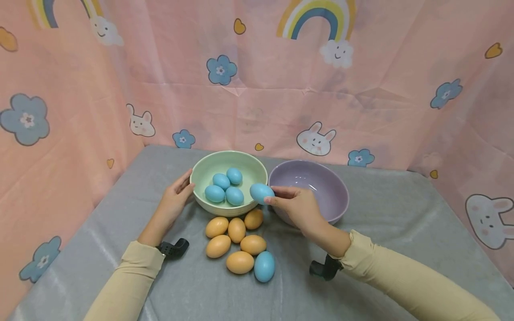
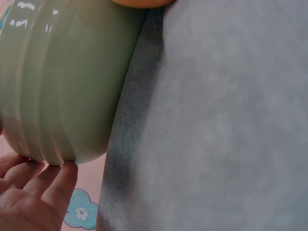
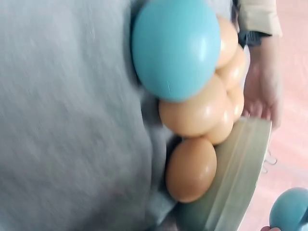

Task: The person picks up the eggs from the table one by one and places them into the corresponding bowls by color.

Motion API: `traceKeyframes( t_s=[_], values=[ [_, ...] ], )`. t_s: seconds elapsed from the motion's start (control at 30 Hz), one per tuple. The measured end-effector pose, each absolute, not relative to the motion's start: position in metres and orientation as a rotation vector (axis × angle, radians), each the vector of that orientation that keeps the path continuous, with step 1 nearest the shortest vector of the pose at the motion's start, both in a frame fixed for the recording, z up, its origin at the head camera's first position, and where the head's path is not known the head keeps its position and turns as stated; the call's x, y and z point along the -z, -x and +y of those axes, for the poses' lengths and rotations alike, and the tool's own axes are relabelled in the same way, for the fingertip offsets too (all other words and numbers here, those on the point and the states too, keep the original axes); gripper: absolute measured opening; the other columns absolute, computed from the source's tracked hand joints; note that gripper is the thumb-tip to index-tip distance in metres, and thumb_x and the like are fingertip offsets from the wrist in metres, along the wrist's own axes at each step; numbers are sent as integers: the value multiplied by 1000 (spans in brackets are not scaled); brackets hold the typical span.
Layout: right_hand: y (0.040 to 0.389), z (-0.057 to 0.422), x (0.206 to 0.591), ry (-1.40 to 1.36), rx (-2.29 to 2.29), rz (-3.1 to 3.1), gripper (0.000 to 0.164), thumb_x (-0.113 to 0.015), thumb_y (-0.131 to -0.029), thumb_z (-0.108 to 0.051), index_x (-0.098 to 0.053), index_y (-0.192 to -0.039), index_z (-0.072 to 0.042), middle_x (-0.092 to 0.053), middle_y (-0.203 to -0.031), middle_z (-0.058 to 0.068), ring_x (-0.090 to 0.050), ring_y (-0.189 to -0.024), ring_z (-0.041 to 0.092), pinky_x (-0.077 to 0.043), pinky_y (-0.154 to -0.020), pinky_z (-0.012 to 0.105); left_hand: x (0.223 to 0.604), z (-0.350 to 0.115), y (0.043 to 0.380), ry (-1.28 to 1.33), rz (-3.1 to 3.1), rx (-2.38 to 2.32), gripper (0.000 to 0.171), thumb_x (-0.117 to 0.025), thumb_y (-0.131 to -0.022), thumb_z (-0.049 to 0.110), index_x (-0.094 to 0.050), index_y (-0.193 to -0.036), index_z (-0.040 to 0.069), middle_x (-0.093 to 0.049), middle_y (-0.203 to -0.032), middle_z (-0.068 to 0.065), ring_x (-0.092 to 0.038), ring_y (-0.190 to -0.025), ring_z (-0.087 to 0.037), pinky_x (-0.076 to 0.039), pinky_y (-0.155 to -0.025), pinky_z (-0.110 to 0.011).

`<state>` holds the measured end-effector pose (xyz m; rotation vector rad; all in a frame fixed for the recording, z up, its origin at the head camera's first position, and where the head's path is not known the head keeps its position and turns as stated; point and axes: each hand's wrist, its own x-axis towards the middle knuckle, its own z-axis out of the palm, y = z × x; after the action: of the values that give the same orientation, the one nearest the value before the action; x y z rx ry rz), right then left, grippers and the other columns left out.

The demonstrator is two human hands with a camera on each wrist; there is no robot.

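Note:
My right hand pinches a blue egg between thumb and fingers, above the gap between the two bowls. This egg shows at the lower right corner of the right wrist view. My left hand touches the left outer side of the green bowl, fingertips against its wall in the left wrist view. Several blue eggs lie inside that bowl. On the cloth in front of it are several orange eggs and one blue egg. The purple bowl stands behind my right hand, partly covered by it.
A grey cloth covers the table. Pink printed fabric hangs behind the table and along both sides. The bowls stand side by side near the back edge. Each wrist wears a black camera mount.

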<state>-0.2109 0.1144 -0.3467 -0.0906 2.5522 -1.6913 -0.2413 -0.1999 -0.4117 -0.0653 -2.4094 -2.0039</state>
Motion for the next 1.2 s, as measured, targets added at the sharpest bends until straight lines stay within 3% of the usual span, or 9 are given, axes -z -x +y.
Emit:
traceKeyframes(
  t_s=[0.27, 0.6, 0.73, 1.2],
  values=[
    [232, 100, 334, 144, 1674, 2587, 40, -78, -87, -22, -71, -122, -4, -72, -119, 14, -67, -117, 25, -57, -98, 35, 412, -200, 242, 52, -2413, 1995, 58, -46, -106, 20, -23, -159, 15, -24, -165, -7, -25, -152, -22, -35, -119, -41],
    [257, 78, 333, 118, 1678, 2556, 41, -78, -86, -18, -70, -123, -2, -71, -122, 16, -63, -122, 26, -55, -101, 37, 414, -201, 243, 55, -2406, 1991, 59, -47, -105, 21, -24, -159, 14, -24, -165, -7, -26, -152, -23, -36, -118, -41],
    [267, 68, 336, 92, 1608, 2566, 41, -80, -85, -20, -71, -122, -4, -71, -122, 13, -63, -121, 25, -56, -96, 34, 414, -200, 243, 48, -2397, 2003, 59, -47, -105, 21, -24, -159, 14, -25, -165, -7, -27, -151, -23, -37, -117, -40],
    [296, 50, 347, 197, 1360, 2700, 42, -83, -82, -21, -73, -118, -3, -73, -118, 13, -66, -117, 25, -56, -100, 38, 413, -199, 241, 55, -2378, 2030, 58, -46, -106, 19, -24, -159, 13, -25, -165, -8, -26, -151, -23, -35, -118, -39]
  ],
)
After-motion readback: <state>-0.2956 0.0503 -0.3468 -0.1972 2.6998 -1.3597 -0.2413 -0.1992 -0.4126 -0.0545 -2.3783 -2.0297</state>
